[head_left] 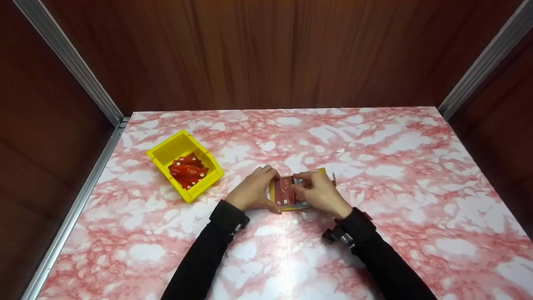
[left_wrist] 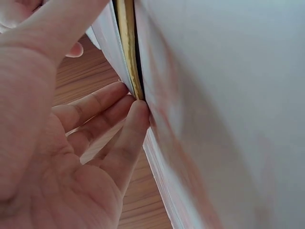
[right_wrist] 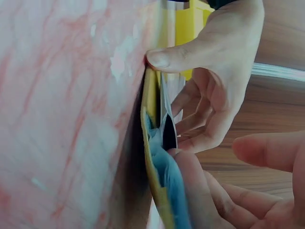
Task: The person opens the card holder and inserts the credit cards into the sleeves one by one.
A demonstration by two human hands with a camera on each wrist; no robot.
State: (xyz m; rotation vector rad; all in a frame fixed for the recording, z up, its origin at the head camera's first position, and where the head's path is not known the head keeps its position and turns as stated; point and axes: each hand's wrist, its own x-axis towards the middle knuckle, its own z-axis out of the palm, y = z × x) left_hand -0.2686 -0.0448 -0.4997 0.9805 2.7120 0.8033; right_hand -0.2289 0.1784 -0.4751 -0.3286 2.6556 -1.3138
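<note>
Marbled tabletop (head_left: 395, 187) — the red card (head_left: 284, 192) reads VIP.

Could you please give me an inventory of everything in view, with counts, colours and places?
Flat holder: one, yellow-edged with blue, between the hands
Upper VIP card: one, red, on or in the holder (unclear which)
Bin: one, yellow, left of the hands
Piled VIP cards: several, overlapping, red, inside the bin
Table: one, red-and-white, beneath everything
Panels: three, brown, behind and both sides
Metal strips: several, grey, along the panel edges
Left hand: one, bare, gripping the holder's left end
Right hand: one, bare, at the upper card's right edge
Sleeves: two, black, on the forearms
</note>
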